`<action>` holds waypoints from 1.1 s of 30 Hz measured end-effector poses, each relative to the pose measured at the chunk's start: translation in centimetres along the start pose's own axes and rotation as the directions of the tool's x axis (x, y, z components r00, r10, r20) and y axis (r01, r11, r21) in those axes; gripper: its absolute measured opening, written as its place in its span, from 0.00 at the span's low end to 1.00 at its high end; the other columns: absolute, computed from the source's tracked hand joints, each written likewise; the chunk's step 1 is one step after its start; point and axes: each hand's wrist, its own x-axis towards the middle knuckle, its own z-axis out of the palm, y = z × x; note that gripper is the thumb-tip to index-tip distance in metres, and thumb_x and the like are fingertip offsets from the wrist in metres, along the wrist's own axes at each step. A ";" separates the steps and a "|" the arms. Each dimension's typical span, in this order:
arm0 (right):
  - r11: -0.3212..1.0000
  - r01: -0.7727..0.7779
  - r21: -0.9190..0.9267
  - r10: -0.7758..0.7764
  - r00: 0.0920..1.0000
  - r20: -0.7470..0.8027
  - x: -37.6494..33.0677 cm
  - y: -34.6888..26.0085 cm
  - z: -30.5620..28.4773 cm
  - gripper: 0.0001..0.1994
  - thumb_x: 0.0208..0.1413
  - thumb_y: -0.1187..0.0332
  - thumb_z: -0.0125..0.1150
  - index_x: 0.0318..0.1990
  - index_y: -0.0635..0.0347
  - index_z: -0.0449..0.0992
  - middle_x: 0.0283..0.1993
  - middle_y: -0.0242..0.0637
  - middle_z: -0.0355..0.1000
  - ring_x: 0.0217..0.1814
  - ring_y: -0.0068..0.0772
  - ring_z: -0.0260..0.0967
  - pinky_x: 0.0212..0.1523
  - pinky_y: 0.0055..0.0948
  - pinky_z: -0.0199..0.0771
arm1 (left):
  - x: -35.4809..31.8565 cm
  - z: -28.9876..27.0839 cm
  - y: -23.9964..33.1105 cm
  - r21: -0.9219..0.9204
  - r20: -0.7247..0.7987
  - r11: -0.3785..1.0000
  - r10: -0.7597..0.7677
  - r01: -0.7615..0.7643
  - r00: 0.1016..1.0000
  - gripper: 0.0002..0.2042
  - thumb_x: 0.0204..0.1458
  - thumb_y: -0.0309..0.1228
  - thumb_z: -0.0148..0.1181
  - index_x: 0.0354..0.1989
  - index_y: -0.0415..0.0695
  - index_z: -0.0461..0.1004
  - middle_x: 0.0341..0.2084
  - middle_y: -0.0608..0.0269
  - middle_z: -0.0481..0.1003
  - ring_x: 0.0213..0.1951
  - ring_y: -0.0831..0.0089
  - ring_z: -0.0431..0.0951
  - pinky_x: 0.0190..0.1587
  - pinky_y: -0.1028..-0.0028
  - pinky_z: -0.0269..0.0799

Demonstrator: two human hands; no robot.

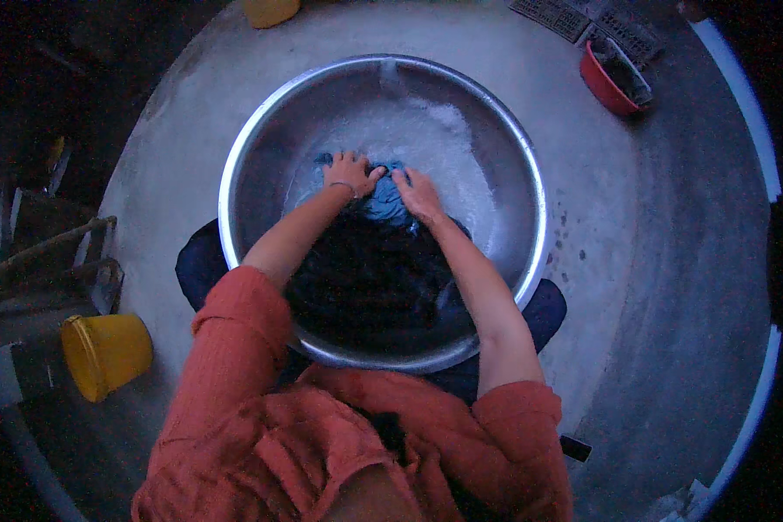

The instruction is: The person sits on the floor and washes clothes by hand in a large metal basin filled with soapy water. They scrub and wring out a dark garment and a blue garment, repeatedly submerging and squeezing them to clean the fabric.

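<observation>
A wet blue cloth (386,207) lies in the middle of a large round metal basin (531,191), partly in whitish, foamy water (448,139). My left hand (348,171) rests on the cloth's far left part, its fingers bent over the fabric and a thin band at the wrist. On the right side of the same cloth, my right hand (419,195) grips with the thumb on top; its other fingers are mostly hidden. A heap of dark, wet fabric (365,283) fills the near part of the basin, below both hands.
My knees flank the basin on the concrete floor (587,287). A yellow bucket (109,355) lies tipped at the left, near wooden-looking bars (48,252). A red basin (609,83) stands far right, and a yellow container (270,10) at the far edge. A dark flat object (575,448) lies near right.
</observation>
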 end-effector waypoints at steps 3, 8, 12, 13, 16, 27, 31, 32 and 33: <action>0.993 0.056 0.107 -0.064 0.995 0.071 -2.6 -1.0 1.7 0.29 0.51 0.42 0.38 0.46 0.60 0.66 0.49 0.54 0.63 0.52 0.55 0.58 0.50 0.44 0.56 | -2.3 0.9 -1.7 -0.358 0.172 0.932 0.011 0.052 0.985 0.28 0.49 0.55 0.38 0.44 0.44 0.69 0.40 0.48 0.70 0.45 0.52 0.68 0.47 0.63 0.62; 0.964 0.260 0.047 -0.261 0.965 0.020 -13.1 -5.8 -1.9 0.19 0.50 0.50 0.47 0.35 0.58 0.70 0.41 0.43 0.67 0.45 0.46 0.61 0.43 0.40 0.56 | -14.1 -3.4 -0.5 -0.673 -0.026 0.732 0.121 -0.107 0.992 0.25 0.53 0.49 0.39 0.24 0.37 0.72 0.20 0.46 0.70 0.26 0.53 0.70 0.30 0.61 0.61; 0.854 0.498 -0.147 -0.516 0.849 -0.118 -15.8 -4.8 1.6 0.10 0.49 0.60 0.49 0.26 0.56 0.69 0.28 0.39 0.66 0.33 0.41 0.61 0.33 0.41 0.54 | -17.6 1.9 -1.7 -0.452 -0.204 0.869 0.120 -0.203 0.972 0.26 0.54 0.46 0.36 0.19 0.38 0.72 0.19 0.44 0.70 0.24 0.49 0.70 0.28 0.56 0.62; 0.827 0.532 -0.183 -0.557 0.818 -0.144 -14.6 -3.8 3.0 0.10 0.49 0.61 0.49 0.24 0.56 0.69 0.25 0.40 0.66 0.30 0.42 0.63 0.30 0.43 0.57 | -16.7 3.9 -2.3 -0.377 -0.218 0.898 0.150 -0.225 0.964 0.26 0.55 0.46 0.36 0.18 0.38 0.72 0.19 0.44 0.70 0.25 0.48 0.71 0.28 0.55 0.62; 0.848 0.475 -0.233 -0.517 0.839 -0.171 -9.1 -0.8 6.6 0.10 0.49 0.61 0.49 0.22 0.55 0.68 0.17 0.42 0.65 0.20 0.47 0.63 0.22 0.46 0.61 | -11.5 3.9 -1.5 -0.219 0.010 0.975 -0.039 0.040 0.999 0.25 0.54 0.45 0.38 0.19 0.35 0.73 0.18 0.46 0.71 0.24 0.50 0.72 0.28 0.57 0.67; 0.949 0.059 -0.310 0.003 0.980 0.197 -2.1 -6.1 1.5 0.35 0.47 0.37 0.39 0.50 0.59 0.65 0.53 0.54 0.59 0.56 0.55 0.52 0.55 0.43 0.52 | -1.5 3.6 -6.2 -0.126 -0.146 0.991 -0.072 0.054 0.987 0.24 0.51 0.51 0.40 0.45 0.42 0.66 0.37 0.46 0.71 0.44 0.54 0.69 0.47 0.64 0.62; 0.976 0.193 -0.103 -0.156 0.945 0.289 -7.2 -6.3 -0.1 0.28 0.50 0.42 0.40 0.44 0.58 0.70 0.46 0.44 0.66 0.50 0.49 0.59 0.51 0.41 0.55 | -5.9 2.7 -6.0 -0.710 0.049 0.703 -0.017 0.046 0.999 0.25 0.51 0.51 0.41 0.37 0.38 0.70 0.33 0.49 0.73 0.37 0.56 0.70 0.42 0.66 0.63; 0.952 0.295 -0.081 -0.280 0.947 0.158 -8.7 -5.9 -0.1 0.24 0.50 0.45 0.43 0.40 0.56 0.72 0.43 0.43 0.67 0.47 0.47 0.60 0.48 0.42 0.56 | -8.2 1.2 -4.8 -0.792 0.040 0.609 -0.018 0.043 0.999 0.25 0.52 0.50 0.41 0.35 0.37 0.71 0.31 0.50 0.73 0.34 0.58 0.71 0.40 0.67 0.64; 0.916 0.395 -0.074 -0.394 0.919 0.028 -10.5 -5.5 0.0 0.21 0.50 0.48 0.46 0.36 0.55 0.74 0.40 0.42 0.68 0.44 0.45 0.62 0.44 0.43 0.57 | -11.0 -0.3 -2.9 -0.900 0.111 0.405 -0.148 0.163 0.983 0.23 0.51 0.48 0.45 0.27 0.35 0.72 0.23 0.56 0.72 0.27 0.68 0.67 0.33 0.70 0.62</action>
